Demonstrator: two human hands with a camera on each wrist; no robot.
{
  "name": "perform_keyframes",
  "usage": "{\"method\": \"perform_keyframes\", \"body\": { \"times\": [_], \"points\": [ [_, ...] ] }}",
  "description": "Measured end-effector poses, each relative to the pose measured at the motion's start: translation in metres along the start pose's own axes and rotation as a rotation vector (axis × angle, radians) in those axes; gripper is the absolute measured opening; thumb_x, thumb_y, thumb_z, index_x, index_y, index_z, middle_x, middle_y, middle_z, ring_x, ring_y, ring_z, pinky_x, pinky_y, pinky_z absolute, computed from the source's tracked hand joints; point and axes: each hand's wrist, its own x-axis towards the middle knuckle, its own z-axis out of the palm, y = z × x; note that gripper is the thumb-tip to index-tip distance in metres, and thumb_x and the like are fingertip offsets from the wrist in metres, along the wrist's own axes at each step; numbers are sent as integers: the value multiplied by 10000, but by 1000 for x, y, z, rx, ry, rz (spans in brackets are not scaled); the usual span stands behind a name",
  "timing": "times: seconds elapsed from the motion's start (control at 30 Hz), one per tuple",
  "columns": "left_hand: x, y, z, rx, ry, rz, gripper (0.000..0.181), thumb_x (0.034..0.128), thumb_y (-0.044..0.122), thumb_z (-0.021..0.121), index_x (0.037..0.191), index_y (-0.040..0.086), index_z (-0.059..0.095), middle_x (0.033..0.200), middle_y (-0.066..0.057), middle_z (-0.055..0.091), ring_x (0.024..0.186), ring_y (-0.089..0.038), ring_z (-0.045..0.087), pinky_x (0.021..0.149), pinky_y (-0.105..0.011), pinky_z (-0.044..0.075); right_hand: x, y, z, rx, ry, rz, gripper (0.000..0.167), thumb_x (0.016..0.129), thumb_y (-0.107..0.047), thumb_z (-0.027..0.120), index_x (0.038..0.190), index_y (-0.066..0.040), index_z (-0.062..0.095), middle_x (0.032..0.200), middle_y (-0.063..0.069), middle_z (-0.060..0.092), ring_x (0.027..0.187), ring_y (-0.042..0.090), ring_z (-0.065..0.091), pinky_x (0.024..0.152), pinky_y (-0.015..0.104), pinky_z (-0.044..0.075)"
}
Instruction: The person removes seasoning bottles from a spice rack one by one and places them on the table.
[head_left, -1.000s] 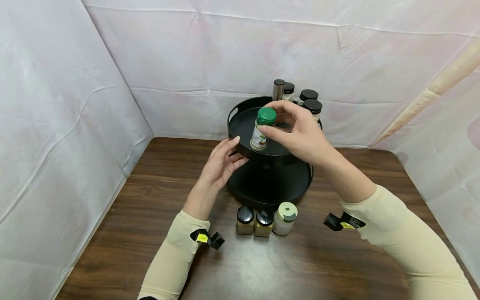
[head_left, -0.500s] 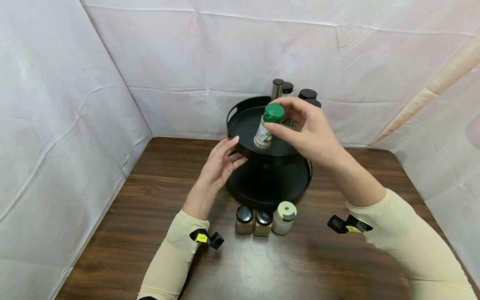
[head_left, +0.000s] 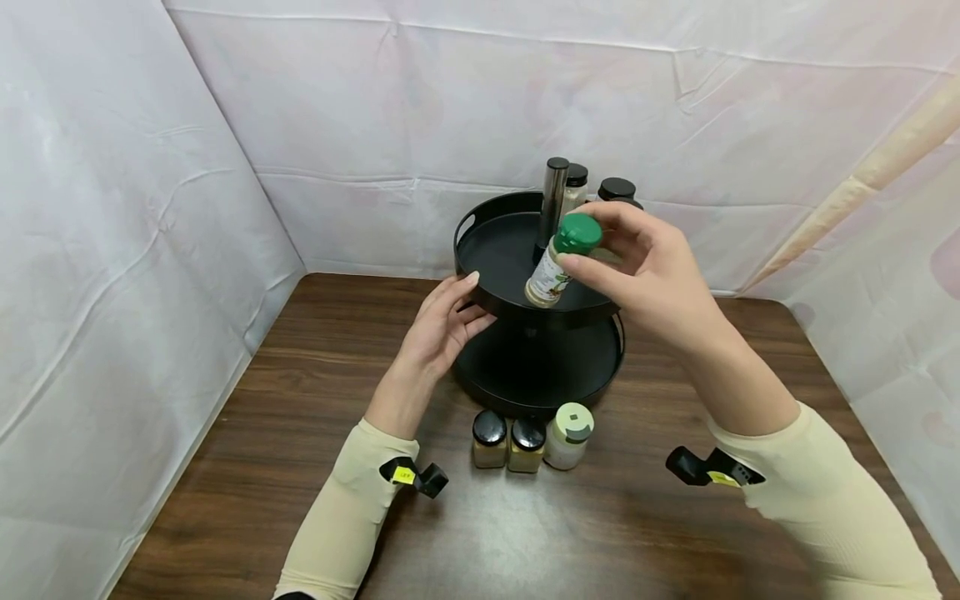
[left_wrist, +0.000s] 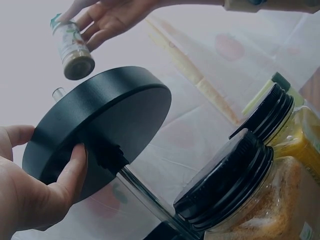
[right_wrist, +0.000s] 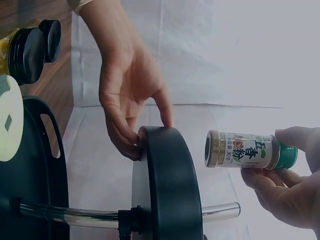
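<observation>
The right hand (head_left: 652, 275) pinches a small spice jar (head_left: 547, 281) by its green cap, tilted above the upper tier's front. The right wrist view shows that jar (right_wrist: 245, 150) apart from the tier's rim (right_wrist: 175, 185). The left hand (head_left: 435, 329) grips the left front rim of the black upper tray (head_left: 491, 308), thumb at the rim and fingers beneath. In the left wrist view the left hand (left_wrist: 40, 190) touches the upper tier's wall and underside. A metal post (head_left: 552, 200) rises from the tray.
Below is a wider lower tray (head_left: 532, 367). Before it stand two black-lidded square jars (head_left: 490, 442) (head_left: 527, 447) and a round jar with a pale green lid (head_left: 568, 437). Black-capped jars (head_left: 617, 189) stand at the upper tier's back right. White cloth (head_left: 420, 108) hangs behind.
The right hand has moved right with the green-capped jar, which is now more tilted and shows more of the post behind it. The left hand has stayed at the rim.
</observation>
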Motion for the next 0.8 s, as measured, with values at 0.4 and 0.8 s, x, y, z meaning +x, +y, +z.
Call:
{"method": "perform_keyframes", "body": {
  "times": [0.4, 0.8],
  "points": [
    [-3, 2, 1, 6, -2, -2, 321, 1066, 183, 583, 1333, 26, 505, 1191, -103, 619, 1044, -239, 693, 904, -348, 601, -22, -3, -9, 91, 38, -26, 412, 904, 58, 797, 1295, 4, 679, 1131, 153, 670, 960, 252, 661, 810, 221, 576],
    [-4, 3, 3, 8, -8, -8, 249, 1073, 176, 575, 1285, 56, 527, 1172, -102, 627, 1034, -233, 698, 897, -346, 604, -48, 3, -16, 162, 60, -78, 466, 841, 235, 736, 1284, 131, 636, 1147, 212, 676, 1002, 243, 675, 903, 295, 597]
  ]
}}
